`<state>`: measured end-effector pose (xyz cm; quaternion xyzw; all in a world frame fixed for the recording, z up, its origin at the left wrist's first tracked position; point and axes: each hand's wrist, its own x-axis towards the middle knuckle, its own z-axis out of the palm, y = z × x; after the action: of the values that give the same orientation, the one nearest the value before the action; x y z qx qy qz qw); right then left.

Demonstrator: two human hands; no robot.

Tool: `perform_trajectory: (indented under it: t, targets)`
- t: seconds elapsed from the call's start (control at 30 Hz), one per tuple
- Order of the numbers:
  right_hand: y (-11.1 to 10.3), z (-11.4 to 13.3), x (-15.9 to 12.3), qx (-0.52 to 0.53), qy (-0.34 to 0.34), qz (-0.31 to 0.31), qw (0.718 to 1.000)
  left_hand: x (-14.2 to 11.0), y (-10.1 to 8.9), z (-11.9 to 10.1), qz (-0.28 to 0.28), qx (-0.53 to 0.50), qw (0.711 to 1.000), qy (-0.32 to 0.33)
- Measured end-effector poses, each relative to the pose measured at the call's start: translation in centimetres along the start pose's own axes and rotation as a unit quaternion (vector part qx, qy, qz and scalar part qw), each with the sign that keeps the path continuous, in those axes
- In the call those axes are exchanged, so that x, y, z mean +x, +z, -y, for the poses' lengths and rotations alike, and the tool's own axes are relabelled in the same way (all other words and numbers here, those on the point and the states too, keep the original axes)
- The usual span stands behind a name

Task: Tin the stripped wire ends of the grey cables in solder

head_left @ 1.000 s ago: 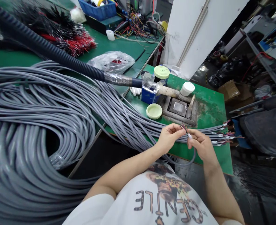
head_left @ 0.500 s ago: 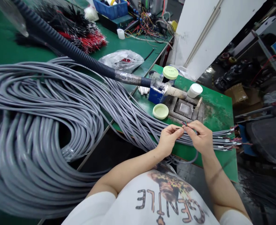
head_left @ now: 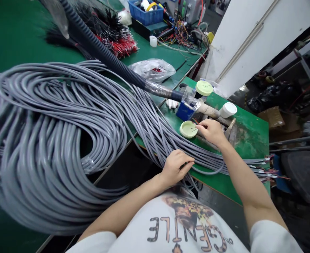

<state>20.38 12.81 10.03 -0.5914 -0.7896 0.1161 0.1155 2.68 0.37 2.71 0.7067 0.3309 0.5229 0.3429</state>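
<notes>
Left grip (head_left: 176,164) comes nearest, thumb and forefinger drawn together in front of a run of grey cables (head_left: 155,130); whether anything thin sits between them I cannot tell; at its nine to ten o'clock lies a large coil (head_left: 46,151) of similar cable, probably heavy and springy as a mass, best lifted with both arms under the loops. Farther out, at one to two o'clock from the left, the right grip (head_left: 210,131) is pinched closed on a few thin wires (head_left: 194,123); they fan out toward its nine o'clock, over a pale green dish (head_left: 188,129); whether they touch it is too fine to tell. These wires look light, limp and easily splayed; I would take hold just behind the fan, where they gather, and leave the tips alone; a grey cable's smooth jacket may slip, so a firm hold near its end suits better. Beyond, on the green desk (head_left: 257,140), a blue box (head_left: 185,110) stands at the right grip's ten o'clock, a white tub (head_left: 228,110) at one, a lidded jar (head_left: 204,88) at twelve.
</notes>
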Motion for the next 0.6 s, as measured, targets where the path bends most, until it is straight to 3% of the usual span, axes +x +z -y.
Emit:
perform_trajectory:
  t: [0.2,0.4,0.5,0.6]
  targets:
    - [1.8,0.0,1.7,-0.118,0.007,0.061,0.991,-0.7,-0.1,1.0,0.039,0.052,0.997,0.045]
    - [2.4,0.2,2.3,-0.156,0.019,0.077,0.985,-0.6,-0.3,1.0,0.044,0.053,0.996,0.056]
    - [1.7,0.3,2.1,-0.145,0.011,0.076,0.986,-0.7,-0.3,1.1,0.044,0.051,0.996,0.056]
    - [-0.2,-0.5,1.0,-0.121,0.003,0.044,0.992,-0.8,-0.4,1.3,0.044,0.05,0.996,0.055]
